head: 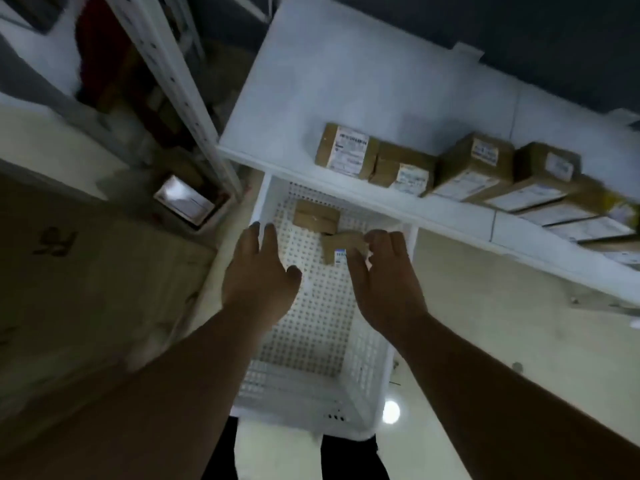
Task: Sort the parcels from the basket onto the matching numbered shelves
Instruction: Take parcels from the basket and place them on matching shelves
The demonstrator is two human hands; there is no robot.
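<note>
White shelving [363,98] fills the upper half of our view, with a pale tiled floor [485,323] below it and the white perforated basket [311,382] standing on that floor, its far end tucked under the shelf's front edge; we read this as the picking step, near the end of the sorting, since only two parcels seem to be left in the basket.

Our right hand [384,278] has its fingers curled over the nearer parcel [341,245], a small brown box with a white label showing at its lower corner; the grip looks like a pinch from above, though blur keeps us from saying how firmly it holds; our left hand [259,268] hovers over the basket's left side with fingers straight and relaxed, holding nothing. The second parcel [316,216] lies just beyond, against the far wall of the basket and touching the first.

Next, we judge, the box must be lifted and its label turned up so the number can be read; no shelf numbers are legible from here.

A row of sorted boxes [478,168] already lines the shelf, packed closely; the shelf edge overhangs the basket's far end, so the lift should come back toward us first; a grey upright [180,98] and a dim stack of cartons [183,199] stand to the left, well apart.
</note>
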